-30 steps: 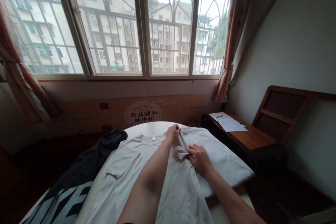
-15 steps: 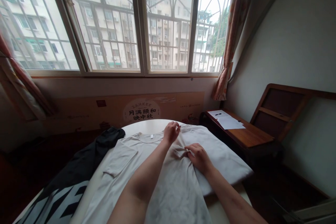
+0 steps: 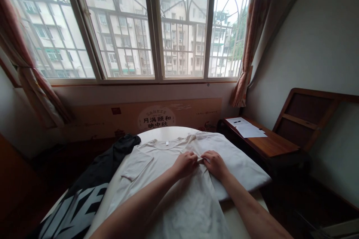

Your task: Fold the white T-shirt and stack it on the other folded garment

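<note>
A cream T-shirt (image 3: 165,157) lies spread on a round white table (image 3: 157,131), its collar at the far side and its left sleeve folded inward over the body. My left hand (image 3: 187,162) is closed on the shirt's fabric near the right shoulder. Close beside it, my right hand (image 3: 215,163) pinches the same fabric, around the right sleeve. The cloth between the two hands is bunched in small folds. Under the shirt's right side lies a folded white garment (image 3: 238,162), partly covered; its kind is unclear.
A black garment with large pale letters (image 3: 95,179) hangs over the table's left edge. Right of the table stands a wooden bench (image 3: 280,143) bearing white papers (image 3: 249,129) and a pen. Behind are a printed panel (image 3: 196,114) and a barred window (image 3: 182,44).
My left hand has come down toward me from the shirt's shoulder edge to the fabric beside my right hand. My right hand stays at the sleeve. The view has turned slightly left.
</note>
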The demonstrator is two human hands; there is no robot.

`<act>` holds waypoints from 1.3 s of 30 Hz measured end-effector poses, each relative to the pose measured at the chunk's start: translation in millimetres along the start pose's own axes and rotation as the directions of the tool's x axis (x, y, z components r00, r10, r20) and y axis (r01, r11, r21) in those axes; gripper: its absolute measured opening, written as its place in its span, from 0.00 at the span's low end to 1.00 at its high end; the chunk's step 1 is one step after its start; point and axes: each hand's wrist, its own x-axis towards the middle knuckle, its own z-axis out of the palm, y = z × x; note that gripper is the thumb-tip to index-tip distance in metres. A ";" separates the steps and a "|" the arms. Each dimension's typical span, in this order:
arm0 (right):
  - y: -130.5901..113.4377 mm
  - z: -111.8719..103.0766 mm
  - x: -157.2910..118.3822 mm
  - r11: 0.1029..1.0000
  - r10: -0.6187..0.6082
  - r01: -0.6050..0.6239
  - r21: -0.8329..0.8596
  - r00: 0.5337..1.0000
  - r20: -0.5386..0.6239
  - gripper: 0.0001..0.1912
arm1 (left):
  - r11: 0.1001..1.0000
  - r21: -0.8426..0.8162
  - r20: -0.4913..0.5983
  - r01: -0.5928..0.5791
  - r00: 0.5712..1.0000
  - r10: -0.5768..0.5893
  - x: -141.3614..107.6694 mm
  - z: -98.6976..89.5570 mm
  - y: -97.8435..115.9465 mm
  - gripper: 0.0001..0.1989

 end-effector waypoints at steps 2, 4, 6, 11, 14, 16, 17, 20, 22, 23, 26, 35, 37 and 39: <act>-1.6 -0.2 -0.6 1.000 -0.006 0.006 0.000 1.000 -0.003 0.14 | 1.000 0.005 0.016 -0.016 1.000 0.016 0.0 -1.7 0.4 0.07; -3.1 -0.1 -1.7 1.000 -0.007 0.007 0.001 1.000 -0.010 0.15 | 0.999 -0.003 0.048 -0.047 0.998 0.047 -0.6 -5.2 -0.3 0.06; -3.7 0.0 -3.4 1.000 -0.003 0.003 0.001 1.000 -0.020 0.15 | 0.997 -0.019 0.084 -0.077 0.993 0.078 -3.2 -9.7 -1.1 0.05; -2.0 -0.7 1.5 0.999 0.046 -0.046 0.001 0.996 -0.081 0.21 | 0.999 -0.040 0.051 -0.035 0.998 0.037 -19.0 -19.7 5.0 0.11; -4.8 3.6 22.0 1.000 0.026 -0.027 -0.007 0.999 -0.038 0.24 | 0.998 -0.047 0.035 -0.039 0.999 0.041 -32.9 -18.4 14.2 0.18; -9.2 11.7 41.6 1.000 -0.017 0.018 -0.020 0.998 0.055 0.25 | 0.995 -0.044 0.072 -0.091 0.993 0.094 -42.7 -12.6 19.7 0.23; -11.5 17.3 51.3 0.999 -0.031 0.034 -0.030 0.994 0.108 0.27 | 0.993 -0.042 0.097 -0.114 0.988 0.118 -47.6 -8.5 21.7 0.25; -15.4 36.8 72.9 0.996 -0.003 0.025 -0.083 0.967 0.256 0.31 | 0.994 -0.043 0.157 -0.104 0.982 0.109 -62.2 5.2 24.7 0.31; -14.5 47.8 78.8 0.992 0.052 -0.011 -0.128 0.945 0.324 0.33 | 0.997 -0.053 0.176 -0.058 0.982 0.066 -70.5 11.8 25.4 0.33; -13.3 51.7 79.5 0.989 0.077 -0.027 -0.148 0.936 0.344 0.33 | 0.997 -0.059 0.180 -0.043 0.982 0.053 -73.7 13.5 26.0 0.33; -9.5 55.9 78.0 0.982 0.115 -0.047 -0.184 0.917 0.381 0.32 | 0.998 -0.057 0.158 -0.031 0.987 0.040 -78.1 10.5 31.3 0.31; -27.4 11.5 54.3 0.983 0.079 -0.017 -0.182 0.938 0.338 0.30 | 0.996 0.077 0.328 0.050 0.942 -0.073 -125.5 -54.5 57.5 0.19; -32.6 -9.6 32.5 0.986 0.034 0.017 -0.168 0.954 0.298 0.31 | 0.996 -0.005 0.400 0.090 0.913 -0.080 -156.7 -80.5 52.0 0.14; -37.6 -33.8 2.2 0.986 -0.031 0.067 -0.152 0.973 0.227 0.32 | 0.981 -0.076 0.450 0.181 0.884 -0.128 -192.2 -109.4 42.7 0.13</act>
